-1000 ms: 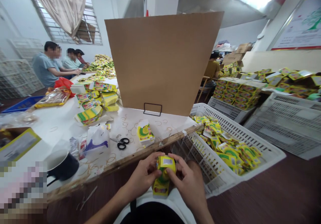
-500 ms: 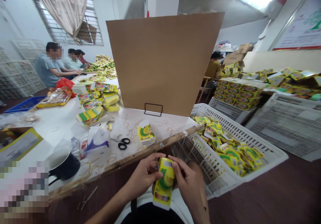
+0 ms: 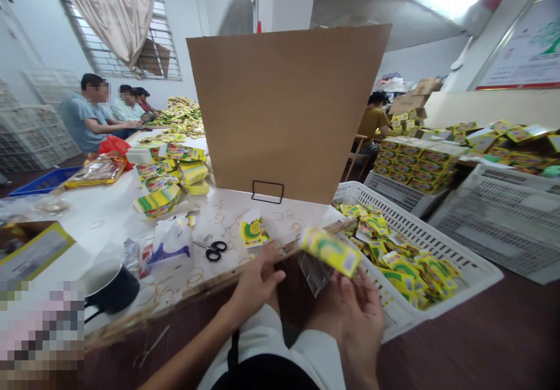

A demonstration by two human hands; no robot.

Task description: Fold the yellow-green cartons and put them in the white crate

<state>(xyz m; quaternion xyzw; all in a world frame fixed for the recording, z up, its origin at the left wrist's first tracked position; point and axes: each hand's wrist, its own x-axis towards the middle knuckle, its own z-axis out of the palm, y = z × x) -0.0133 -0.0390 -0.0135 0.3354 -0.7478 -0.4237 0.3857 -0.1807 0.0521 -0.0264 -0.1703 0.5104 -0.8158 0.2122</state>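
Right hand [image 3: 361, 314]: fingers bent, beside the near wall of the white crate [image 3: 420, 228].
Yellow-and-green carton [image 3: 331, 253], one: at the right hand's fingertips, tilted, blurred; whether pinched or loose cannot be told.
Left hand [image 3: 258, 279]: fingers extended, thumb apart, at the edge of the white table [image 3: 109, 203].
Small stack of cartons [image 3: 252, 231]: on the table, just beyond the left hand's fingers; contact cannot be told.
Yellow packets [image 3: 402, 270], heaped: in the crate, right of the right hand.
Scissors [image 3: 214, 254], black-handled: on the table, left of the left hand.
Dark mug [image 3: 116, 291]: farther left.
Cardboard panel [image 3: 289, 110]: upright, beyond both hands; wire stand [image 3: 268, 201] at its foot.
Yellow packs [image 3: 157, 201], piled: beyond the left hand, farther left.
Co-workers [image 3: 81, 116]: far left, beyond the packs.
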